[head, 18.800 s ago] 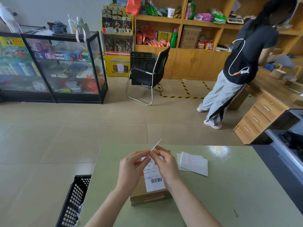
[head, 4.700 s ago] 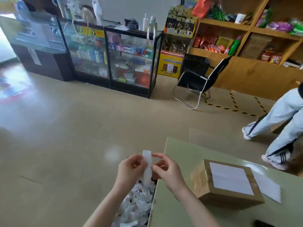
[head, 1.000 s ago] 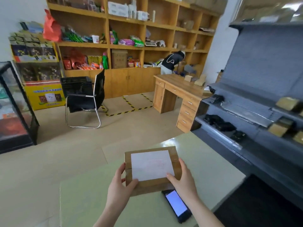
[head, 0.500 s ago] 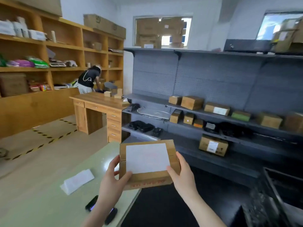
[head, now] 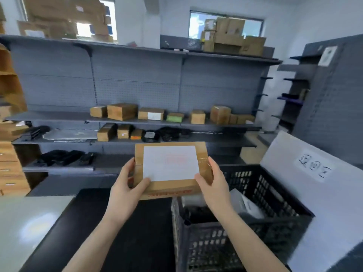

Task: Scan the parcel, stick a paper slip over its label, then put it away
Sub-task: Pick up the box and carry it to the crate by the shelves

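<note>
Grey shelves (head: 137, 122) line the far wall, with small boxes set along the middle levels. Nearer, at lower right, stands a black crate (head: 255, 193) with bags in it and a white board (head: 314, 173) leaning behind it. The parcel (head: 170, 185) is held in the air over the crate's near-left corner, its top covered by the white slip (head: 170, 163), so the last step, putting it away, seems to be in hand. The next move likely calls for choosing crate or shelf and lowering or reaching the box there level. Both forearms reach forward. The left hand (head: 125, 191) clasps the parcel's left edge, the right hand (head: 214, 187) its right edge, thumbs on top.
</note>
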`<state>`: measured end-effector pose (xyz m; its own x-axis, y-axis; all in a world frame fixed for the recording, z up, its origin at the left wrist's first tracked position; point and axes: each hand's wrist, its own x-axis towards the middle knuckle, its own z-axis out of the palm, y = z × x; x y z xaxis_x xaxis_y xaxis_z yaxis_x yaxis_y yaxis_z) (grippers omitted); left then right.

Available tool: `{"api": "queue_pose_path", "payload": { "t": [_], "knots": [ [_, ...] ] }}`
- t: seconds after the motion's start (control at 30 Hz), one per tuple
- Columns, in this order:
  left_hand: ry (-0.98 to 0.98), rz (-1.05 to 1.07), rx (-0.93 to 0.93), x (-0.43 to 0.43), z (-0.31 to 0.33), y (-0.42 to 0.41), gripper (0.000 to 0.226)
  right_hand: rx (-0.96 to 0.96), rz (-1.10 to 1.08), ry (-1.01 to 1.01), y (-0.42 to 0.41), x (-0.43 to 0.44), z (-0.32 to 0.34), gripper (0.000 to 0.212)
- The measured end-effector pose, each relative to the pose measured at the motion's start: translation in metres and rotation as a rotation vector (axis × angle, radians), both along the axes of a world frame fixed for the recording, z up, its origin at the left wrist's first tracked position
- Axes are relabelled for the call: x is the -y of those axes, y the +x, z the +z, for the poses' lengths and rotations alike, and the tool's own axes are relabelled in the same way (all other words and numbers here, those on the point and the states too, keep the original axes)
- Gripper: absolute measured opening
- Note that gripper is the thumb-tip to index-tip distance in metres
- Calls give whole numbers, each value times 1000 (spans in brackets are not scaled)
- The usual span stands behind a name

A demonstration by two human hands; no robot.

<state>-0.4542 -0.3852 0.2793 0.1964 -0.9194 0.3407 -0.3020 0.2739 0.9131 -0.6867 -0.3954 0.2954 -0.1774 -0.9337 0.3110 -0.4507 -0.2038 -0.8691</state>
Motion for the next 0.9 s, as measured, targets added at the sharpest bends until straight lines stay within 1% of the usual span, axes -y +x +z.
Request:
{"api": "queue_pose_path", "payload": {
  "t": [0.1, 0.23, 0.4, 0.53, 0.6, 0.67, 0.73, 0.77, 0.83, 0.9],
  "knots": [
    [-2, -134, 4, 31, 1, -55, 66, 15, -95, -5, -56, 6, 2, 65],
    [26, -235, -2, 73, -8, -109, 67, 11, -185, 22, -110, 27, -4, 65],
    [124, -289, 28, 125, -34, -137, 83, -4, -230, 106, -139, 78, -28, 60],
    [186, -312, 127, 170, -56, -140, 76, -27, -187, 217, -147, 132, -57, 57],
    [193, -307, 273, 187, -67, -140, 69, -45, -171, 262, -149, 153, -73, 56],
    [195, -236, 526, 198, -80, -142, 63, -71, -148, 329, -151, 169, -91, 58],
    [258, -156, 809, 206, -95, -142, 64, -131, -85, 422, -151, 180, -107, 61],
    [309, -143, 898, 208, -103, -142, 66, -152, -41, 465, -149, 183, -114, 62],
    [372, -124, 968, 210, -116, -140, 66, -163, 11, 495, -145, 188, -126, 62],
    [382, -102, 974, 212, -121, -139, 66, -160, 11, 489, -143, 191, -133, 62]
  ]
}}
